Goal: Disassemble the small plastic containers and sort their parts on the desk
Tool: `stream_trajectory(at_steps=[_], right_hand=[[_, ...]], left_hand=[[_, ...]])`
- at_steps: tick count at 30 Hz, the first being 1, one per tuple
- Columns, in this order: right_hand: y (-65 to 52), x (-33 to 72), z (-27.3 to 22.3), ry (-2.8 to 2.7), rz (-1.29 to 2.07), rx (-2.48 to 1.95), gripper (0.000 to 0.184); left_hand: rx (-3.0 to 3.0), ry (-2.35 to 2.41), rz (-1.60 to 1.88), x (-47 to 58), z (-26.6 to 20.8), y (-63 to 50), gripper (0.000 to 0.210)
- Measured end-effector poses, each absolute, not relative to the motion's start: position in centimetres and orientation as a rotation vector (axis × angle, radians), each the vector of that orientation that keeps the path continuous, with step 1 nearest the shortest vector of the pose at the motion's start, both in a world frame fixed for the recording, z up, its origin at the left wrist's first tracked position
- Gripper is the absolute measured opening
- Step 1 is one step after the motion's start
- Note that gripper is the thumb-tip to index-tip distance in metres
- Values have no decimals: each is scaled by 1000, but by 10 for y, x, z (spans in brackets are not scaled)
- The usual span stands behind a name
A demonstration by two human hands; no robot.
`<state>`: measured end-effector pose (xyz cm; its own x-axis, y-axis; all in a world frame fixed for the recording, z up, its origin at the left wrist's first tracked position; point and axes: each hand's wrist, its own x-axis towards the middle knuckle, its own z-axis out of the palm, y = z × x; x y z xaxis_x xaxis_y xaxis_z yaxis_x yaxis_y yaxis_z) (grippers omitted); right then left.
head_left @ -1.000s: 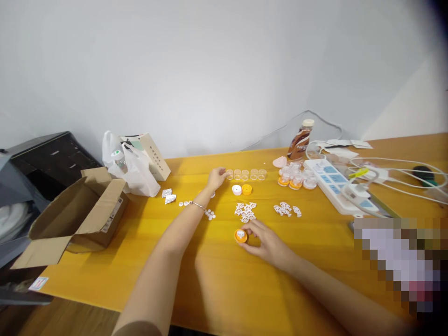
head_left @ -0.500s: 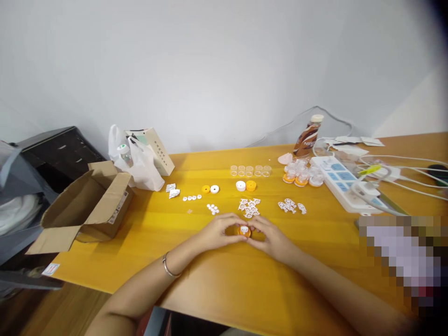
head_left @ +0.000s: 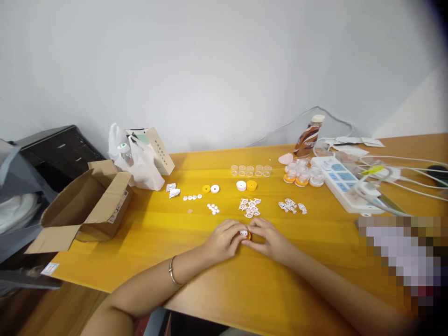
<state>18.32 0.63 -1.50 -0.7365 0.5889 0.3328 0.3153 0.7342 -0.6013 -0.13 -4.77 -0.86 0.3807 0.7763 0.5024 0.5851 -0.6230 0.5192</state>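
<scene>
Between my two hands, near the middle of the table, is a small round orange piece with a white cut-out part on it. My left hand pinches it from the left, its fingers bent over the near and far sides. My right hand grips the right edge between thumb and fingers. Fingers hide much of the piece. Just beyond my hands lies a pile of white cut-out pieces. White and yellow round discs sit farther back, with clear plastic rings in a row behind them.
Small white discs and foil packets lie to the left, near an open cardboard box and a plastic bag. On the right are capped orange-based pieces, a drink bottle and a power strip with cables.
My left hand has turned and closed in more over the orange piece, covering more of its left side. My right hand has hardly moved.
</scene>
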Motion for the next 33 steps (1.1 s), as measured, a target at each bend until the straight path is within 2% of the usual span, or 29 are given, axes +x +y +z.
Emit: stream_trajectory(at_steps=[6,15,19,26,33], right_hand=[[8,183,-20,-2414,678,-689,19],[4,184,-8,-2470,754,-702,18],[6,185,-6,-2382,872,-681,33],[9,182,-6,-2129,1055,-834,21],[4,174,-1,-2039,1108,-883,24]], left_hand=[[2245,1273,1355,-1,7,-50,19],[1612,1287,1357,2,3,-37,19],[1434,1221,1392,-1,-3,-31,25],[1348,1133,1376,0,0,-31,30],[1287,1076,1333,5,0,-33,30]])
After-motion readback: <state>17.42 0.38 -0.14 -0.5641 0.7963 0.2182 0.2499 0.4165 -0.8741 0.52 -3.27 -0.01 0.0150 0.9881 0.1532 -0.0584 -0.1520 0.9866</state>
